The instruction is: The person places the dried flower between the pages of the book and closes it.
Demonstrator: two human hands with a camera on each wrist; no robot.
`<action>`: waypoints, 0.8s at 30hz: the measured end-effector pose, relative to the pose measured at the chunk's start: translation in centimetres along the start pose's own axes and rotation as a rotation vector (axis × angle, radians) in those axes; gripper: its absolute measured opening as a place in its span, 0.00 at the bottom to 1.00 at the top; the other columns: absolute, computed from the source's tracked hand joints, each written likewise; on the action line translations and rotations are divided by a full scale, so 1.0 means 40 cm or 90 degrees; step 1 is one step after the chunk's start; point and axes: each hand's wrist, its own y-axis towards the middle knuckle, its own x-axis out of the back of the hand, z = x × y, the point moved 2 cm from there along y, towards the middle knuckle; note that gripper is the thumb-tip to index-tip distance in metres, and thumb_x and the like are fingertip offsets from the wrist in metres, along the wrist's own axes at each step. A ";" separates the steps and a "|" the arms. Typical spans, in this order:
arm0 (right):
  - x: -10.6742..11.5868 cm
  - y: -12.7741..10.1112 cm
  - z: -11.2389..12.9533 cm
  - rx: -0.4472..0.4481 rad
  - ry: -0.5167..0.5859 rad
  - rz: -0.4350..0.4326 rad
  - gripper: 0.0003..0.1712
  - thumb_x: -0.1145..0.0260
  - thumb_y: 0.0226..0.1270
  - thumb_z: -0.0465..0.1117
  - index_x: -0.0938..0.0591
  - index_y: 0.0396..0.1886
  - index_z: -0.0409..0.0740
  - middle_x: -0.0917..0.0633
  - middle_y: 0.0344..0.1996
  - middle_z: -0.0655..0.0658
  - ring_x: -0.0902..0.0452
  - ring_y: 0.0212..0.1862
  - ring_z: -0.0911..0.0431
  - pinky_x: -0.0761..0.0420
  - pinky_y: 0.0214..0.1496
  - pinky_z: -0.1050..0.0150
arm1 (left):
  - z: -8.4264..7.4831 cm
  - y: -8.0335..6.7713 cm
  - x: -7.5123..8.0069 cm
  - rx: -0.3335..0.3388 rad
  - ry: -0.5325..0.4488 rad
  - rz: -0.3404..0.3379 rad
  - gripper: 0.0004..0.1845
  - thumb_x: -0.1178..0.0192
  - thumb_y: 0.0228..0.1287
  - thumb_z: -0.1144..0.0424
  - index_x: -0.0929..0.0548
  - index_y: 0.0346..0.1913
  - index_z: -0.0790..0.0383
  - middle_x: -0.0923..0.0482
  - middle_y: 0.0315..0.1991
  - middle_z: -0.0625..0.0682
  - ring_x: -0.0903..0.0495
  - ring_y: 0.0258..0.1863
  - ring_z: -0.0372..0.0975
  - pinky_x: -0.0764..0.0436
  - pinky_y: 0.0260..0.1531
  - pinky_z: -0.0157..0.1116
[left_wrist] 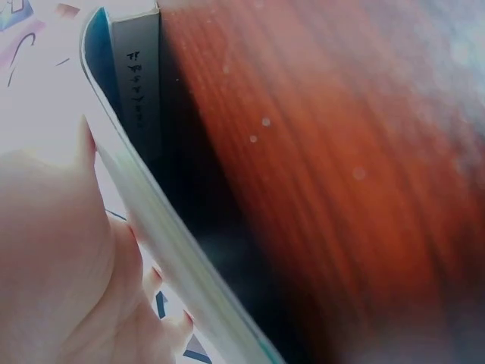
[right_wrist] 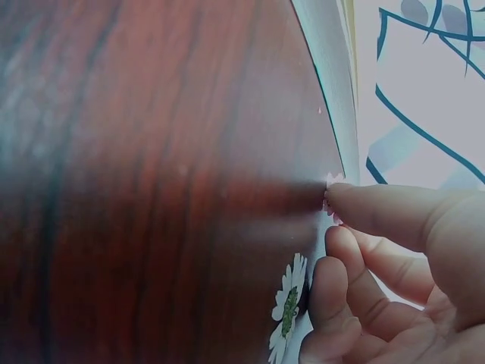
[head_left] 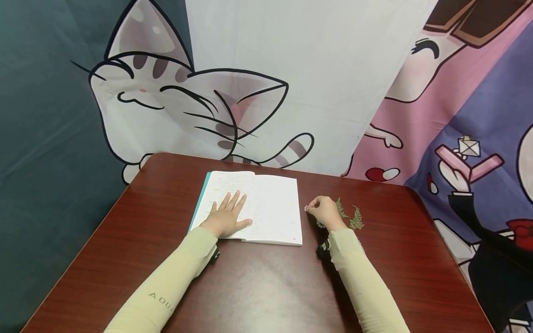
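A small pink flower (right_wrist: 333, 199) is pinched at the fingertips of the right hand (head_left: 324, 212) just right of the open book (head_left: 270, 208); the left hand (head_left: 226, 216) lies flat, fingers straight, on its page; a white daisy (right_wrist: 288, 307) and fern leaves (head_left: 356, 218) lie on the brown table (head_left: 266, 286) by the right hand

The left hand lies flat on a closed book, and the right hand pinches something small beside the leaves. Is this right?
Not quite: the book is open, as the head view shows. The left hand lies flat on its page, and the right hand pinches something small beside the leaves.
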 end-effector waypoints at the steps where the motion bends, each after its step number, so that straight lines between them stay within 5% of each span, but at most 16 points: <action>1: 0.000 0.000 0.000 0.003 0.004 -0.002 0.09 0.27 0.64 0.36 0.18 0.29 0.37 0.17 0.29 0.42 0.26 0.29 0.53 0.25 0.30 0.62 | 0.001 0.001 -0.001 0.000 0.000 0.000 0.47 0.57 0.75 0.33 0.60 0.83 0.55 0.68 0.83 0.57 0.68 0.81 0.55 0.58 0.71 0.68; 11: 0.006 -0.003 0.005 0.007 0.062 -0.003 0.10 0.26 0.64 0.39 0.17 0.29 0.37 0.19 0.23 0.46 0.27 0.24 0.56 0.26 0.29 0.63 | 0.003 -0.004 0.001 -0.003 -0.015 0.007 0.46 0.57 0.76 0.34 0.61 0.83 0.56 0.69 0.83 0.57 0.68 0.81 0.56 0.59 0.71 0.68; 24: -0.007 -0.008 0.055 -0.047 0.236 0.025 0.08 0.30 0.69 0.41 0.14 0.37 0.39 0.14 0.35 0.37 0.22 0.34 0.47 0.25 0.31 0.60 | 0.006 -0.003 -0.001 -0.009 -0.023 0.010 0.46 0.56 0.76 0.35 0.60 0.83 0.57 0.68 0.83 0.58 0.67 0.81 0.56 0.60 0.72 0.68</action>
